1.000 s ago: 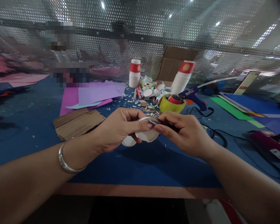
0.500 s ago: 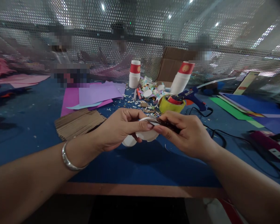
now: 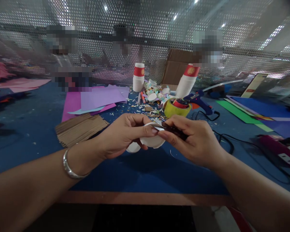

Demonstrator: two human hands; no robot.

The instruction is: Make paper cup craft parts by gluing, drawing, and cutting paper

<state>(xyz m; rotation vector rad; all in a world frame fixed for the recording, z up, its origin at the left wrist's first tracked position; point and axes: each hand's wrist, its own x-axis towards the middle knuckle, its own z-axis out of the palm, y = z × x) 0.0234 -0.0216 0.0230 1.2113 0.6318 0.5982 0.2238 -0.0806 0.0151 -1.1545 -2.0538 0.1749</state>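
Observation:
In front of me my left hand is closed on a round white piece of paper cup, thumb on top near its rim. My right hand grips a dark-handled cutter, most of which its fingers hide. The grey metal blade lies against the rim of the cup piece, beside my left thumb. Below my left fingers, a small white paper disc shows on the blue table. Whether it touches the hand, I cannot tell.
Behind my hands are paper scraps, a yellow tape roll, a blue glue gun and two paper cup stacks. Corrugated cardboard and purple sheets lie left. A power strip with cables sits right.
Both hands keep nearly the same place and grip. The cup piece has tilted slightly, showing a little more of its pale face; the whole view has shifted slightly.

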